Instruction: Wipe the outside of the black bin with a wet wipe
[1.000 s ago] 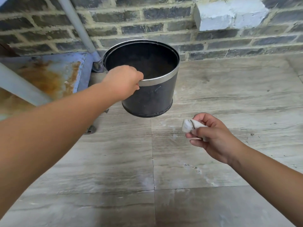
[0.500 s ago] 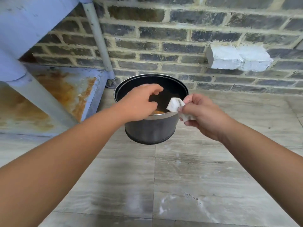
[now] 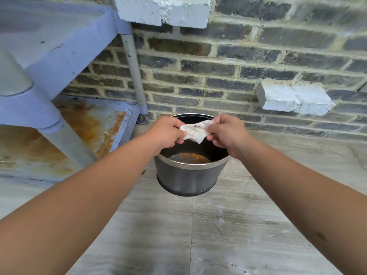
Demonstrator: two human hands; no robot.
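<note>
The black bin point(image 3: 188, 179), round with a silver rim band, stands upright on the tiled floor near the brick wall; rusty stain shows on its inside bottom. Above its opening, my left hand point(image 3: 165, 132) and my right hand point(image 3: 226, 132) each pinch one end of a white wet wipe point(image 3: 195, 132), stretched between them. The wipe carries a few dark specks. Neither hand touches the bin.
A blue metal stair frame with a rusty plate point(image 3: 83, 128) and a grey post point(image 3: 134, 72) stands left of the bin. The brick wall point(image 3: 238, 66) runs behind, with white painted blocks point(image 3: 294, 98) jutting out. Grey floor tiles point(image 3: 228, 235) stretch in front.
My left hand let go of the bin's rim and took one end of the wipe. Both hands now spread the wipe over the bin. The view tilted up toward the wall.
</note>
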